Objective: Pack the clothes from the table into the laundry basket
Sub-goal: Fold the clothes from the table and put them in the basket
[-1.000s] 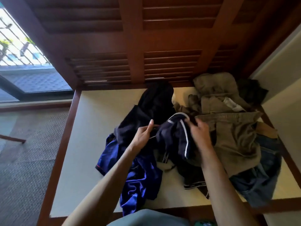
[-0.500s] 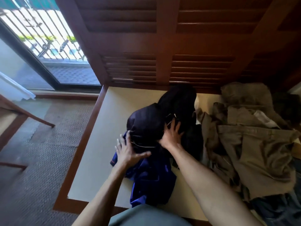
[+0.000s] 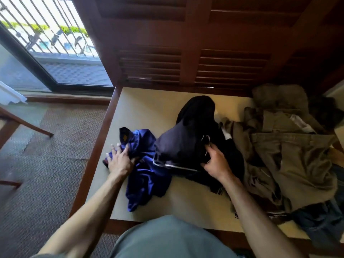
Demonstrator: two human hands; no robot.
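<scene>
Packing looks barely begun: no basket is in view. On the worktop (image 3: pixel 149 101), the left hand (image 3: pixel 119 162) grips the blue garment (image 3: pixel 147 172) left of the dark bundle (image 3: pixel 188 146), which the right hand (image 3: pixel 216 162) clutches; beyond it khaki clothes (image 3: pixel 290 155) wait.

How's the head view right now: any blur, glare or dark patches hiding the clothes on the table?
Head view: wide-angle bending at the edges; window blown out bright; black garment too dark for detail; right edge soft over the khaki trousers; blue garment and both hands fairly sharp.
</scene>
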